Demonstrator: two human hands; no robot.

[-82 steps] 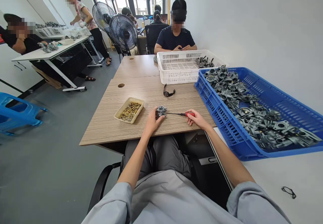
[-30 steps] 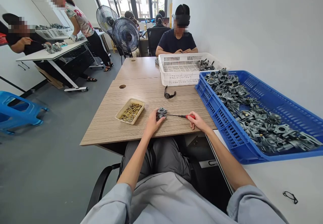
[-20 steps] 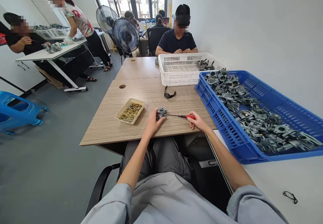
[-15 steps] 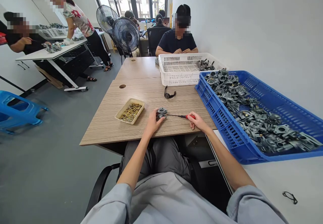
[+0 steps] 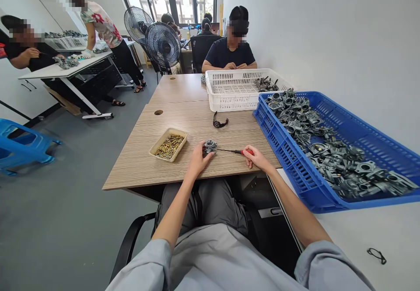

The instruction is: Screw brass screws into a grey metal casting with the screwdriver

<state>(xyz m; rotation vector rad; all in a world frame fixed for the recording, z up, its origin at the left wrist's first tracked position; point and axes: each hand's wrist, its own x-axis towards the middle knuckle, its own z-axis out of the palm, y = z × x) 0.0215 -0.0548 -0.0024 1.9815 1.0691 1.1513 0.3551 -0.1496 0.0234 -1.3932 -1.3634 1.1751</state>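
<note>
My left hand [image 5: 197,162] is closed round a small grey metal carburetor body [image 5: 210,145] near the front edge of the wood-grain table [image 5: 183,116]. A screwdriver [image 5: 246,152] with a red and black handle is gripped in my right hand [image 5: 257,157]. Its thin shaft points left, and the tip meets the right side of the carburetor body; the exact contact point is too small to make out. Left of my left hand stands a cream plastic tray [image 5: 180,149] holding many small brass-coloured parts.
A black wristwatch [image 5: 219,122] lies beyond the carburetor body. On the right, a blue crate [image 5: 295,173] holds many metal castings. Behind it stands a white crate [image 5: 229,103] with a few castings. A co-worker [image 5: 229,54] sits opposite. Black-rimmed glasses [image 5: 376,255] lie lower right.
The view has shifted very slightly. Both hands, the carburetor body and the screwdriver keep practically the same places.
</note>
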